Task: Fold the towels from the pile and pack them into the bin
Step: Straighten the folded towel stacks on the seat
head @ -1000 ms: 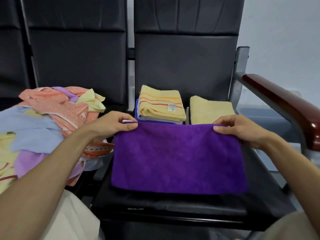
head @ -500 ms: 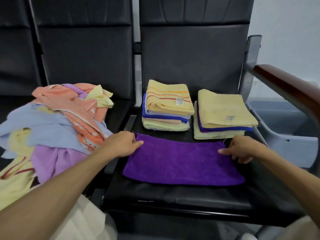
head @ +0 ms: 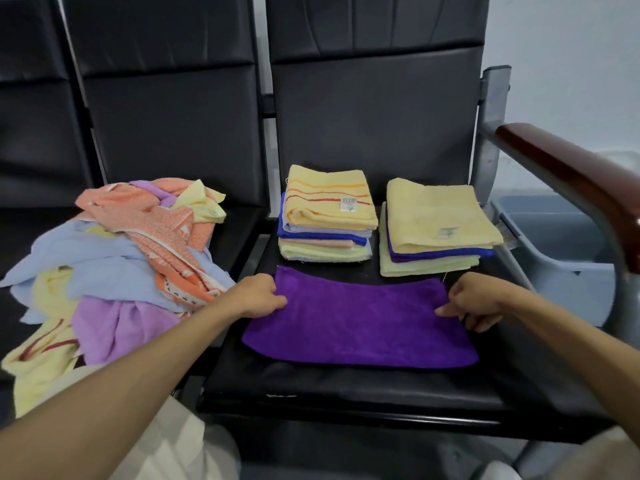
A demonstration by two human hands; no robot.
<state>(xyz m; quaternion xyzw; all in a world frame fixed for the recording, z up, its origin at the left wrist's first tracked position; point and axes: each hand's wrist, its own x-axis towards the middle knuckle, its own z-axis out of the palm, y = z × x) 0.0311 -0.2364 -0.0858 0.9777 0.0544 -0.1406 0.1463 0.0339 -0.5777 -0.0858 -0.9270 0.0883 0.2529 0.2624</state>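
- The purple fleecy rectangular towel [head: 360, 327] is lying flat on the black padded seat [head: 346, 386], right in front of the two yellow-topped folded stacks [head: 329, 216].
- Your left hand [head: 256, 296] and right hand [head: 474, 301] are each pinching a side edge near the far corners, fingers curled.
- If you're only catching the top layer, the fold's probably coming out skewed, or you're nudging those stacks over.

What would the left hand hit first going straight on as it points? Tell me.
The left hand grips the purple towel by its edge; carried straight on along its forearm, it would probably meet the left stack of folded towels first, though depth is unclear.
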